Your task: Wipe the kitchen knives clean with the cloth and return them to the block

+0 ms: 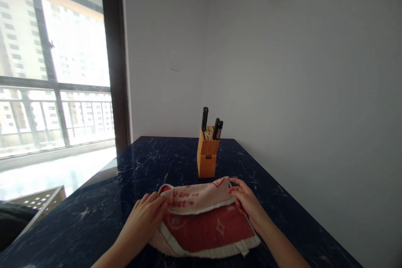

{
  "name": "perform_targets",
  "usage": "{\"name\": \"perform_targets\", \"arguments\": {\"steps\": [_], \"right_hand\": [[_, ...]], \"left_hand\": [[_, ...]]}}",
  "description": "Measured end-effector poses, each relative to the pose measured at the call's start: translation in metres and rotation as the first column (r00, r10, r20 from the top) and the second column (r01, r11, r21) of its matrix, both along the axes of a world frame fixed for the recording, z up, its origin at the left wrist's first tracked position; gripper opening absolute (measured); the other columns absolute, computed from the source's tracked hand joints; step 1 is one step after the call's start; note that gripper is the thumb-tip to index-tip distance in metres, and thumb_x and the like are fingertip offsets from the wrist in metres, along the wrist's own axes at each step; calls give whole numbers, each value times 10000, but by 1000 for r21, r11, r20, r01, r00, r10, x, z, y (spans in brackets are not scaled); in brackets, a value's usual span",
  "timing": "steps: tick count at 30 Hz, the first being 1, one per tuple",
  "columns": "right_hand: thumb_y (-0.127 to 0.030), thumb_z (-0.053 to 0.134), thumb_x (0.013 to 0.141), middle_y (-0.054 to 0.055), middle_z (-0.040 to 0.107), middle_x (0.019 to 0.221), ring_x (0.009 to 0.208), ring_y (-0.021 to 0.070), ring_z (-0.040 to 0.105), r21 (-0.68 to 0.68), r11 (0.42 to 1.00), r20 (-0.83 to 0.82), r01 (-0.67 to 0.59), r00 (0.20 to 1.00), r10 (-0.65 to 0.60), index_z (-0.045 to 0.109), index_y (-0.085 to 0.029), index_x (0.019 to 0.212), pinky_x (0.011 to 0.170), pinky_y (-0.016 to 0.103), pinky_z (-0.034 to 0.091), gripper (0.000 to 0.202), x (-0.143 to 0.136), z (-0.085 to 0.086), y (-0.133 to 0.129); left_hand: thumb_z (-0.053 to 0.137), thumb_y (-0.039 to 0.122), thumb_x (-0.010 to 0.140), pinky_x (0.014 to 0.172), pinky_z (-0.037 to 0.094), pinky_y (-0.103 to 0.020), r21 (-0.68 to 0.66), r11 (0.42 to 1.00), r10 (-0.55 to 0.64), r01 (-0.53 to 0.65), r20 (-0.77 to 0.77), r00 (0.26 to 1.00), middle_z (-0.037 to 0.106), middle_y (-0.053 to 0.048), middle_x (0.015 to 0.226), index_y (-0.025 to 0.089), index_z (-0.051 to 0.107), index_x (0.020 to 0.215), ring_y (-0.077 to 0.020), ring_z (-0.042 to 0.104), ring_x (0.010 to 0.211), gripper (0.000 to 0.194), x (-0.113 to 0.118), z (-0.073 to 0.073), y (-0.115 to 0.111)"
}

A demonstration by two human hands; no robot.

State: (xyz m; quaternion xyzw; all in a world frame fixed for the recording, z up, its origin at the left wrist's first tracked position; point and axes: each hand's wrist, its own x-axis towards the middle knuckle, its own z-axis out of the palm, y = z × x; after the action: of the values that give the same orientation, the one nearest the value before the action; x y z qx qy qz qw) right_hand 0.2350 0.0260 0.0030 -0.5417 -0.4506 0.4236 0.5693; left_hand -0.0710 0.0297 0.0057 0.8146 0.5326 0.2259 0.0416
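A red and pale pink towel [207, 228] with white edging lies in front of me. Its far edge is folded over toward me, so a pale side with red lettering shows on top of the red side. My left hand [150, 211] grips the towel's left edge by the fold, fingers closed on the cloth. At the right end of the fold, my right hand [246, 201] pinches the cloth between thumb and fingers. Just beyond the towel stands a wooden knife block [207, 159] with a few black-handled knives in it.
The dark blue marbled table [163, 155] runs away to the wall corner. A grey wall [298, 92] borders its right side. To the left are a large window [75, 50] and a perforated light chair back [40, 201] near the table edge. A switch plate [175, 65] is on the wall.
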Motion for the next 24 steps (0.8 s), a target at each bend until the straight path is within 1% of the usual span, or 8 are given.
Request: {"name": "perform_targets", "arguments": {"steps": [3, 6, 8, 13, 17, 20, 24], "right_hand": [[-193, 485, 621, -28, 555, 746, 313, 25, 329, 10, 1000, 42, 13, 999, -13, 484, -197, 984, 287, 169, 189, 364, 1, -1, 3], [-187, 473, 620, -30, 548, 738, 314, 30, 332, 6, 1000, 69, 20, 997, -21, 490, -196, 977, 299, 179, 191, 358, 2, -1, 4], [-180, 476, 619, -31, 546, 739, 328, 34, 345, 14, 1000, 99, 22, 995, -23, 503, -195, 973, 316, 183, 211, 355, 2, -2, 4], [-164, 475, 616, -28, 547, 724, 411, 50, 393, 76, 996, 206, 36, 977, -51, 550, -186, 937, 392, 187, 267, 330, 5, -9, 8], [-173, 475, 618, -22, 552, 722, 465, 76, 425, 106, 994, 237, 40, 969, -64, 575, -192, 918, 445, 203, 302, 316, 7, -11, 10], [-169, 471, 617, -19, 552, 729, 491, 88, 444, 104, 993, 250, 51, 965, -75, 583, -196, 904, 468, 211, 320, 310, 6, -11, 9], [-156, 466, 614, -15, 561, 732, 561, 111, 487, 129, 990, 282, 51, 956, -86, 592, -199, 884, 522, 221, 352, 301, 7, -11, 9]], "left_hand": [[319, 389, 869, 797, 389, -329, -33, 999, -21, 22, 54, 998, 650, -16, 905, 296, 584, 1048, -183, 569, 852, 333, -1, -5, 4], [300, 378, 880, 785, 395, -285, -56, 997, -50, 57, 117, 992, 672, 4, 912, 304, 499, 1164, -158, 599, 833, 355, 0, -7, 5], [276, 375, 889, 781, 388, -267, -57, 996, -59, 68, 141, 988, 680, 19, 891, 295, 458, 1199, -146, 609, 815, 368, 0, -8, 4], [252, 403, 895, 770, 372, -288, -22, 1000, -10, 12, 95, 995, 683, 22, 771, 226, 418, 1231, -155, 603, 706, 415, 2, -6, -1], [255, 406, 895, 722, 379, -285, 33, 999, -2, 1, 40, 999, 674, 22, 703, 248, 486, 1167, -162, 584, 674, 390, 2, -2, -4], [276, 398, 885, 673, 385, -286, 74, 996, 39, -39, -3, 999, 664, 5, 662, 248, 546, 1089, -181, 573, 682, 371, 2, 1, -7], [295, 390, 874, 648, 377, -290, 71, 996, 49, -46, -37, 998, 643, 11, 613, 263, 599, 949, -188, 567, 671, 338, 3, 8, -13]]}}
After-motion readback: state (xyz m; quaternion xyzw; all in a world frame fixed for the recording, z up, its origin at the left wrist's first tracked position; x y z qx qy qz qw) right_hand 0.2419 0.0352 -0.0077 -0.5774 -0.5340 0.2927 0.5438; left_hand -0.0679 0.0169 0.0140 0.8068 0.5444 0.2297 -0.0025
